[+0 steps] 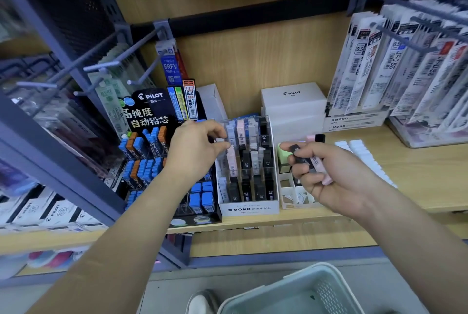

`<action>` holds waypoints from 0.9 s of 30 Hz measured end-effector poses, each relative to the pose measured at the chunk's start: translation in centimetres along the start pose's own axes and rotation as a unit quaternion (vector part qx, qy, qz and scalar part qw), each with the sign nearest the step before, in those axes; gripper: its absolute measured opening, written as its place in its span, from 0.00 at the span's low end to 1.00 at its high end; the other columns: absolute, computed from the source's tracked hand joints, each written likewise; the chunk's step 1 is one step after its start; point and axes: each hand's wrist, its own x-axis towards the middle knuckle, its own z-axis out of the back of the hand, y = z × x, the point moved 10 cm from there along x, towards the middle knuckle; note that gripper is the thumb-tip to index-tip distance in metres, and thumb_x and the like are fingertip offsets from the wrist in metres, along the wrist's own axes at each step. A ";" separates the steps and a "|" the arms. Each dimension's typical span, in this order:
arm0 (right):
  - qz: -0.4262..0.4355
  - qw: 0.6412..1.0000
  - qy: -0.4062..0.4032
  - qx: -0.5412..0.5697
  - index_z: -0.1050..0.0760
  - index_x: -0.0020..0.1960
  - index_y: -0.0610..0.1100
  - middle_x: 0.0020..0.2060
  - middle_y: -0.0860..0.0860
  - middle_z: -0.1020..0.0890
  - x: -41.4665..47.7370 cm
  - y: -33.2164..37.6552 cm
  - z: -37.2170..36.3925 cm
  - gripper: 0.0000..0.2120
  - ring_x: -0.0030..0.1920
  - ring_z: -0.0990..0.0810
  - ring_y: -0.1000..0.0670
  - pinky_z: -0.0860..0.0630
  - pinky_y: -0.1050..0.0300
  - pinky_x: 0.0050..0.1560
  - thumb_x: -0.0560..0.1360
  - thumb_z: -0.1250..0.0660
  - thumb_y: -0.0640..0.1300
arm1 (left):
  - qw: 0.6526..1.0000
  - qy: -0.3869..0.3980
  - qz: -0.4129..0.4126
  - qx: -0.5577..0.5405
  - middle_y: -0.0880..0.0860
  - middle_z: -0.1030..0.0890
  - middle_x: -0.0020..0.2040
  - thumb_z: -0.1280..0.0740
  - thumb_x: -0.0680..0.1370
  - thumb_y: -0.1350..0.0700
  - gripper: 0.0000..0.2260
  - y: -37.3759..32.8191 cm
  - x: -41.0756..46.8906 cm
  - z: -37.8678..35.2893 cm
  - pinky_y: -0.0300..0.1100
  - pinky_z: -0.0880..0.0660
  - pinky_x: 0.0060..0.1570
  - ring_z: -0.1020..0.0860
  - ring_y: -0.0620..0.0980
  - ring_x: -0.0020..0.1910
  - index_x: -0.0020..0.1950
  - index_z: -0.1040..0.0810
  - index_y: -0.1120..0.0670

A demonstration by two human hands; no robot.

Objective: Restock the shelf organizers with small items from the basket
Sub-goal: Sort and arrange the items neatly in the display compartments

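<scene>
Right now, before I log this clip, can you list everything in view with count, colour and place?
MONO organizer: one, white with clear dividers, centre of the wooden shelf.
lead cases: many, black, pink and pale, in the MONO organizer.
Pilot display: one, black, holding blue and orange cases, left of the MONO organizer.
Pilot boxes: a stack, white, behind and right of the MONO organizer.
refill packs: many, mostly white, on hooks at right.
white tray: one, right of the MONO organizer.
basket: one, pale green, below the shelf.
left hand: one, fingers curled at the organizer's left column; grip unclear.
right hand: one, gripping pink and black cases, over the white tray.
</scene>
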 end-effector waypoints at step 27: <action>-0.037 0.995 0.049 -0.075 0.23 0.51 0.37 0.39 0.44 0.16 -0.6 -1.8 -2.0 0.10 0.25 0.30 0.55 0.45 0.69 0.18 0.77 0.42 0.34 | 0.929 0.035 -0.121 0.347 0.49 0.20 0.38 0.33 0.75 0.61 0.12 -0.3 0.3 -3.5 0.39 0.38 0.26 0.22 0.53 0.36 0.54 0.22 0.46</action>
